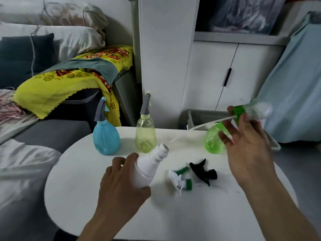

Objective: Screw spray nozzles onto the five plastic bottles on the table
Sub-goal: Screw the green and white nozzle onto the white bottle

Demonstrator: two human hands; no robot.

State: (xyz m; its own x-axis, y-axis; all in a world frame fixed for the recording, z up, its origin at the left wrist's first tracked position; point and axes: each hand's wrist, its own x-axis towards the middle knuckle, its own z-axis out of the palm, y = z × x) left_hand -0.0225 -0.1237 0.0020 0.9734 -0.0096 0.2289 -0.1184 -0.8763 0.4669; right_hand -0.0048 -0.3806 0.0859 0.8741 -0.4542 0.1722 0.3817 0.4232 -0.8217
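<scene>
Two hands are busy: your left hand (121, 181) grips the white bottle (149, 167), your right hand (246, 140) pinches a green nozzle (240, 110). Its long tube (208, 122) could miss the tilted neck.

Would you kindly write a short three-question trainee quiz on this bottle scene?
1. True or false: the white bottle in the left hand already has a nozzle.
2. How many loose nozzles lie on the table?
3. Which is the right hand lifting? A) black nozzle B) green-collared nozzle C) blue bottle

Key: 1 false, its threaded neck is bare; 2 two, the black one and a white and green nozzle; 3 B.
</scene>
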